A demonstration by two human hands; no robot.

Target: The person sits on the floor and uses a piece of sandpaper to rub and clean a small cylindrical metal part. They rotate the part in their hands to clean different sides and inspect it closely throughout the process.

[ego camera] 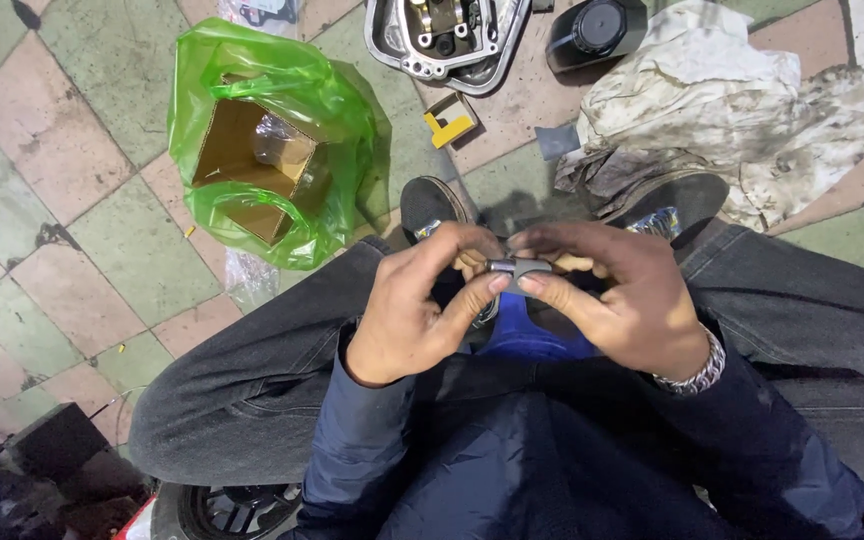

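Both my hands meet above my knees on a small grey metal part (518, 268). My left hand (422, 305) pinches its left end between thumb and fingers. My right hand (612, 295), with a metal bracelet at the wrist, grips the right end. Most of the part is hidden by my fingers. Beneath the hands shows something blue (527, 335), resting between my legs in dark jeans.
An open cardboard box in a green plastic bag (262, 150) stands on the tiled floor at the left. A metal engine cover (447, 40), a black round part (597, 30), a yellow piece (450, 128) and a dirty rag (742, 110) lie ahead of my shoes.
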